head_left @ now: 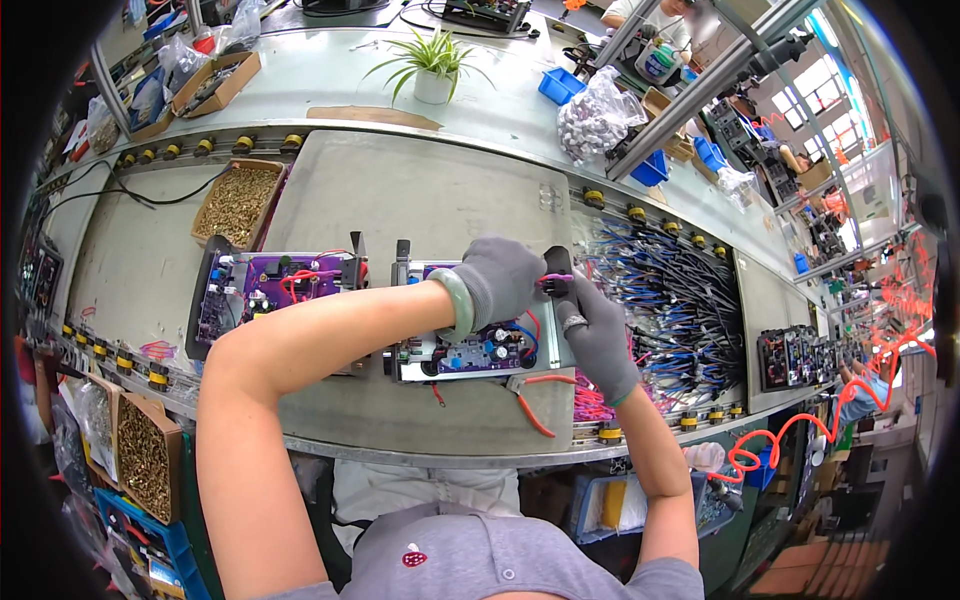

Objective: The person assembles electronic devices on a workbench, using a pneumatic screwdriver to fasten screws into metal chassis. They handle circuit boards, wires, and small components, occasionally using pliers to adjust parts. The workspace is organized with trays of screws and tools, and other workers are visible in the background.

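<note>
My left hand (497, 282), in a grey glove, reaches across the middle circuit board assembly (480, 352) with its fingers curled. My right hand (600, 338), gloved too, pinches a small black connector (555, 287) with pink-purple wires at the assembly's right end. Both hands' fingertips meet there, and what the left fingers grip is hidden. The assembly has a purple board, a silver metal frame and black end pieces. Below it lie pliers (535, 408) with orange-red handles. A second purple board assembly (275, 288) sits to the left, partly behind my left forearm.
A box of brass-coloured fasteners (236, 204) stands at the far left. Bundled blue and black cables (680, 310) cover the line at right. Behind are a potted plant (433, 85) and a bag of grey parts (598, 118). A red coiled hose (770, 440) hangs at right.
</note>
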Motion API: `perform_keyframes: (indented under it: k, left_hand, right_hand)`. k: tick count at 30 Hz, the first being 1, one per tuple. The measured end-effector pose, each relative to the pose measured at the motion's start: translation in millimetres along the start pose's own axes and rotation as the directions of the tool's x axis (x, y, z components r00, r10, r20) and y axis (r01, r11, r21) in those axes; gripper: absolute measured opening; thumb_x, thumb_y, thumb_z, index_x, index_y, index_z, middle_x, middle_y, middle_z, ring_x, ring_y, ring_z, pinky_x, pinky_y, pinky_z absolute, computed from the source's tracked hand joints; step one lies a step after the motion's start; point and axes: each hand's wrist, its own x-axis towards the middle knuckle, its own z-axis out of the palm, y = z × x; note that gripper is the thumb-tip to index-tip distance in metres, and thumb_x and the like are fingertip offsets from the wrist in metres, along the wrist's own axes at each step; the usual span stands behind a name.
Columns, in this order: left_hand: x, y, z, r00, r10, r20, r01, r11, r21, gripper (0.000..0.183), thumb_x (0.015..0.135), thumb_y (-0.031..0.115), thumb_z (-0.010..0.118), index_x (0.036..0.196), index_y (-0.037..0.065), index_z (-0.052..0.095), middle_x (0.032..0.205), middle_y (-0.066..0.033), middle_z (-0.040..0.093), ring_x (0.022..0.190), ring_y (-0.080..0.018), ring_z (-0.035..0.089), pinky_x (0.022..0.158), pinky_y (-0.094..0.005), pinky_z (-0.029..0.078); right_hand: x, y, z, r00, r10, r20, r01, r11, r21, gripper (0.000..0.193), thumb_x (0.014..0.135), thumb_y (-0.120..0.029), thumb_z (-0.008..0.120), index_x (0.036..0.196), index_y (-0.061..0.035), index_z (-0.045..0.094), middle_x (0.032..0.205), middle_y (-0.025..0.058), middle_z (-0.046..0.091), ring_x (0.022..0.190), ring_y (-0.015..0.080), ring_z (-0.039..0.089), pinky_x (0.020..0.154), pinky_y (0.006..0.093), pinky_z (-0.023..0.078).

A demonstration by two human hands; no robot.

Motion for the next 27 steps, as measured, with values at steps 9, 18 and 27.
perform_keyframes:
  k: [9, 18, 27]
  left_hand:
    - [4.6, 2.4, 2.6, 0.996, 0.055, -0.067, -0.055, 0.998, 0.004, 0.019, 0.083, 0.024, 0.061, 0.091, 0.009, 0.069, 0.084, -0.0158, 0.068, 0.083, -0.036, 0.068, 0.075, -0.046, 0.053]
    - [-27.5, -0.5, -9.6, 0.983, -0.079, -0.164, -0.028, 0.824, -0.565, 0.029, 0.083, 0.022, 0.071, 0.1, -0.001, 0.068, 0.078, -0.0148, 0.068, 0.07, -0.0168, 0.064, 0.068, -0.0318, 0.052]
    - [-7.8, -6.3, -2.0, 0.992, -0.125, -0.017, 0.108, 0.913, -0.394, 0.03, 0.087, 0.024, 0.058, 0.097, -0.002, 0.069, 0.082, -0.0195, 0.069, 0.076, -0.027, 0.066, 0.074, -0.0378, 0.051]
  right_hand:
    - [-1.2, 9.3, 4.9, 0.998, -0.016, -0.068, 0.01, 0.997, -0.08, 0.038, 0.088, -0.01, 0.054, 0.126, -0.0024, 0.055, 0.079, 0.024, 0.063, 0.072, 0.0393, 0.064, 0.063, 0.0446, 0.049]
    - [1.2, 22.9, 5.9, 0.986, -0.102, -0.134, 0.091, 0.992, -0.087, 0.027, 0.087, -0.014, 0.056, 0.112, -0.0054, 0.059, 0.075, 0.0208, 0.063, 0.07, 0.0393, 0.064, 0.062, 0.0476, 0.049]
    - [-3.1, 16.8, -1.1, 0.991, -0.09, -0.098, 0.077, 0.989, -0.128, 0.038, 0.088, -0.015, 0.057, 0.123, -0.001, 0.055, 0.069, 0.0228, 0.06, 0.061, 0.0388, 0.062, 0.054, 0.0442, 0.046]
